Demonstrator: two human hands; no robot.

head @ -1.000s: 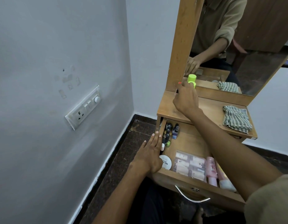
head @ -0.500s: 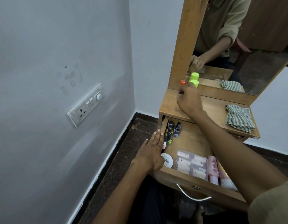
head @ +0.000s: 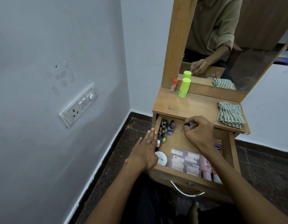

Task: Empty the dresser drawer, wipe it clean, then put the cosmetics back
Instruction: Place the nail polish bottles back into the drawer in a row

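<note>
Since the earlier frame the right hand (head: 198, 132) has left the worktop (head: 196, 109) and dropped into the drawer (head: 175, 139); the orange-capped tube (head: 173, 85) and green-capped bottle (head: 184, 88) now stand free on the worktop at the foot of the mirror (head: 237, 46). The right grip is pinched on a small dark-capped item (head: 187, 124) at the back of the drawer; what it is cannot be told. The left hand (head: 146, 150) lies flat with straight fingers on the drawer's left wall, holding nothing.

Risks: the nail polish bottles (head: 164, 130) lie crowded in the drawer's rear left corner, just beside the left fingertips; a careless reach may scatter them; glass would chip. The pinch is slight; the item may slip on the lift to the worktop. The upright bottles near the mirror may topple if nudged. The clear sachet pack (head: 185, 160), round white jar (head: 162, 158) and pink tubes (head: 206, 168) remain at the drawer's front; the striped cloth (head: 230, 115) waits on the worktop.
</note>
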